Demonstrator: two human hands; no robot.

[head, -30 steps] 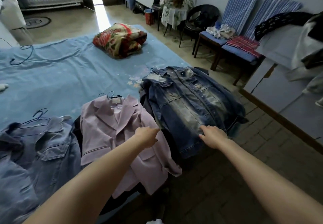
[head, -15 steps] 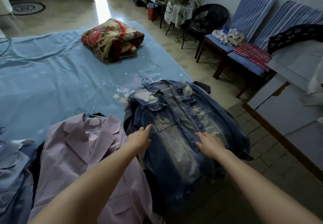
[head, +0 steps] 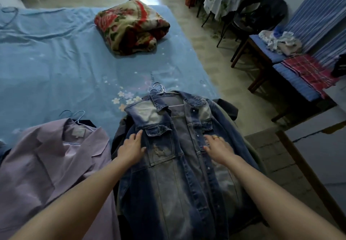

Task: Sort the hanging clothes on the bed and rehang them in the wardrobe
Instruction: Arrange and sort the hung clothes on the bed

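The denim jacket point(head: 179, 146) lies front side up near the edge of the bed point(head: 56, 67), on top of some darker clothes whose kind I cannot tell, and just beside a lilac blazer point(head: 46, 165) that is on its own blue hanger. The left hand point(head: 132, 149) rests flat on the jacket beside the chest pocket, and the right hand point(head: 218, 147) rests flat on the other front panel, just beyond the line of buttons; the fingers of both are stretched out and the grip is closed on nothing. I judge that the jacket is rather heavy for a piece of clothing: denim is thick and a little stiff, it keeps its folds, but it is still soft enough to hang down and slide when it is lifted from one side only. It is not fragile and not slippery. A white hanger point(head: 161, 90) shows at the collar, with its hook pointing to the middle of the bed. This hook seems the best place to take hold, because then the shoulders carry the weight and the jacket stays in shape. The lower part will probably drag over the darker clothes under it, so a second hand under the hem could help.
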